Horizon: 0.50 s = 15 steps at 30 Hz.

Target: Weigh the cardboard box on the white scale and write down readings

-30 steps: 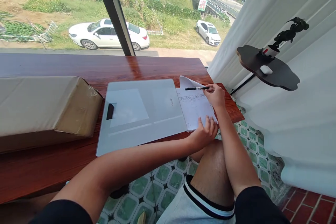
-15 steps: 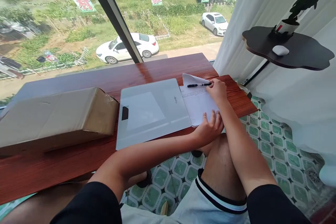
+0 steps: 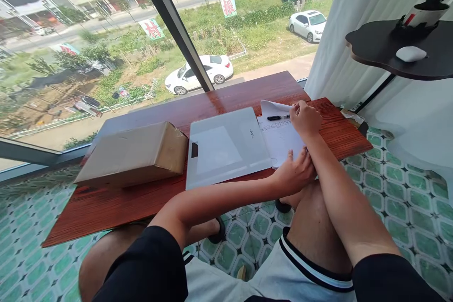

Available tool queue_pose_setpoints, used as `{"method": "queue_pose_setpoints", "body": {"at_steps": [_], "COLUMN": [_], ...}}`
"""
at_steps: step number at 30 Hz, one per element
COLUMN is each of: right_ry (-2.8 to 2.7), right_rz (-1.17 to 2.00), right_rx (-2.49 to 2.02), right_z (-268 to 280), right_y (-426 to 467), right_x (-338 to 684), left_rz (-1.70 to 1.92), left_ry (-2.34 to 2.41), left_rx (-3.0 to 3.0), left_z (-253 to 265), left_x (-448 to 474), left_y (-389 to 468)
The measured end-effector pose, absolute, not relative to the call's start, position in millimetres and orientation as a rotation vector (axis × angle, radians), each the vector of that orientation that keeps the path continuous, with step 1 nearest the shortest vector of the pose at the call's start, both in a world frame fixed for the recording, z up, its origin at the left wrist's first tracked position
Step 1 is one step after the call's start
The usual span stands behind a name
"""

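Observation:
A spiral notebook (image 3: 283, 139) lies open on the red-brown wooden table (image 3: 159, 210), its upper sheet curling up at the far edge. Across its upper part rests a black pen (image 3: 274, 118). My right hand (image 3: 307, 118) is closed at the notebook's upper right, fingers curled beside the pen's right end; what they pinch is hidden. Over the notebook's near right corner my left hand (image 3: 295, 170) lies flat with its fingers apart, partly tucked under my right forearm. Left of the notebook is a flat pale grey glossy panel (image 3: 226, 146) with a small dark rectangle.
A brown cardboard box (image 3: 127, 153) sits on the table's left part. To the right, a dark scalloped side stand (image 3: 382, 47) carries a potted plant (image 3: 424, 14) and a white mouse-shaped object (image 3: 410, 54). A window and white curtain (image 3: 354, 47) border the table.
The view has swung left, so everything appears farther right. My right hand's fingers have curled in more at the notebook's upper right. My left hand stays on the notebook's near corner.

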State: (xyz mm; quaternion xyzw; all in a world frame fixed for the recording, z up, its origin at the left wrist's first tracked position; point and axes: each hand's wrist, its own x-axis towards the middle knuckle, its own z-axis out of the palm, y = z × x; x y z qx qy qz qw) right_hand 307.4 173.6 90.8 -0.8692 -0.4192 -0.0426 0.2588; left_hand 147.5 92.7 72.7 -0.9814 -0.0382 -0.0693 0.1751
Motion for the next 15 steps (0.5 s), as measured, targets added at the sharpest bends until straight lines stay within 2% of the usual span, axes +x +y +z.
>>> {"method": "queue_pose_setpoints", "body": {"at_steps": [7,15], "right_ry": [-1.217,-1.313], "right_rz": [-0.152,-0.250], "right_rx": [-2.366,-2.223], "right_z": [93.9,97.3], "right_y": [172.5,174.1], "right_x": [296.3,279.5], "left_rz": [-0.263,-0.351], "left_ry": [0.126,0.392], "left_rx": [-2.772,-2.735], "left_z": [89.9,137.6], "left_x": [119.0,54.9], "left_y": [106.6,126.7]}}
